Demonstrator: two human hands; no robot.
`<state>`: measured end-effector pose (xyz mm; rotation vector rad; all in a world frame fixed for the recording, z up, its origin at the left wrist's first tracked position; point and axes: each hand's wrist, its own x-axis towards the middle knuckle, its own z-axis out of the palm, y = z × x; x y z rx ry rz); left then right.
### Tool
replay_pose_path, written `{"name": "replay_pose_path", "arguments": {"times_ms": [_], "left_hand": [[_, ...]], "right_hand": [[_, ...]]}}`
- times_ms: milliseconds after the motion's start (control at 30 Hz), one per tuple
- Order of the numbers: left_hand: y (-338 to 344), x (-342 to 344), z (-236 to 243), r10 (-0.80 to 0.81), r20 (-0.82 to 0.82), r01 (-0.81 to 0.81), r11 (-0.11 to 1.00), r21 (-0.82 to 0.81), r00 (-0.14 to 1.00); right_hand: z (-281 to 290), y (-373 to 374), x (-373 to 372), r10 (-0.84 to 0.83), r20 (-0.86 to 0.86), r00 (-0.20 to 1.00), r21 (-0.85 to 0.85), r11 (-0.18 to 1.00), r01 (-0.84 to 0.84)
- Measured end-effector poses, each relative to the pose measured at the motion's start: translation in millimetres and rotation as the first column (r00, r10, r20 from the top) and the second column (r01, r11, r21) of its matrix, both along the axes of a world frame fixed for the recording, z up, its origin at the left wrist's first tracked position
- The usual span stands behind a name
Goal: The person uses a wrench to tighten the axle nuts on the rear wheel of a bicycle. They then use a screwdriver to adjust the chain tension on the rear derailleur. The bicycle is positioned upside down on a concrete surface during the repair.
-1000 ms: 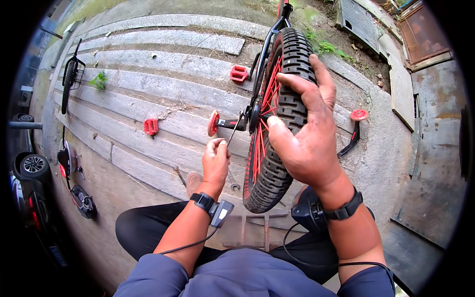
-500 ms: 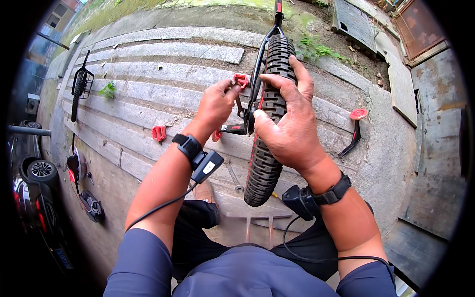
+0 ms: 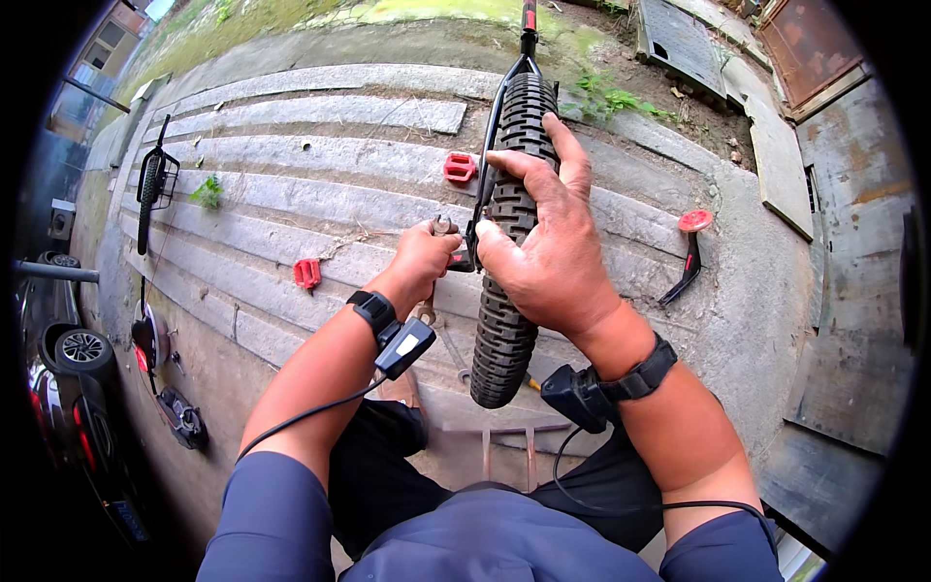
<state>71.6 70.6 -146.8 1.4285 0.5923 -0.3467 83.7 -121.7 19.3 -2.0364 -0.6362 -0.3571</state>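
Note:
My right hand [image 3: 548, 252] is wrapped over the knobby bicycle tire [image 3: 505, 344], its thumb near the hub and its fingers over the tread. The black fork [image 3: 527, 44] rises upward beside the wheel. My left hand [image 3: 417, 257] grips a metal wrench [image 3: 426, 310], one end showing above the fingers, the other below, just left of the hub, whose nut is hidden. A black arm [image 3: 464, 262] sits behind my left fingers. Another wrench [image 3: 452, 354] lies on the stone slabs under the wheel.
Red pedals [image 3: 459, 167] [image 3: 306, 274] lie on the slabs [image 3: 291, 213]. A black crank with red disc [image 3: 690, 252] lies right. At left stand a bicycle part with a wheel [image 3: 147, 189], a scooter-like item [image 3: 145, 339] and a car [image 3: 85, 351]. Metal sheets [image 3: 844, 291] line the right.
My left hand has risen from the thin tool, then come back down and left, now holding a wrench. The wheel has shifted slightly left and stands more upright, my right hand moving with it.

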Motion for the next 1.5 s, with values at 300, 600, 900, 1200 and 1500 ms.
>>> {"name": "replay_pose_path", "arguments": {"times_ms": [300, 600, 900, 1200, 1500], "left_hand": [[8.5, 8.3, -47.2, 0.069, -0.136, -0.112, 0.931, -0.346, 0.988], [6.5, 7.4, -22.1, 0.022, -0.130, -0.062, 0.948, -0.312, 0.991], [6.5, 7.8, -41.0, 0.044, -0.141, -0.088, 0.943, -0.320, 0.989], [1.5, 5.8, -39.4, 0.112, -0.142, -0.158, 0.916, -0.368, 0.983], [2.4, 6.1, -41.2, 0.100, -0.183, -0.169, 0.894, -0.415, 0.978]], "right_hand": [[3.5, -1.3, -1.6, 0.030, -0.059, 0.998, -0.007, 0.999, -0.031], [3.0, -0.4, -1.8, 0.035, -0.100, 0.994, 0.037, 0.999, -0.031], [3.0, 1.2, -1.7, 0.026, -0.089, 0.996, 0.045, 0.999, -0.022], [2.5, 2.0, -2.5, 0.016, -0.101, 0.995, 0.037, 0.999, -0.012], [1.7, 1.5, -2.1, 0.016, -0.099, 0.995, 0.031, 0.999, -0.013]]}}
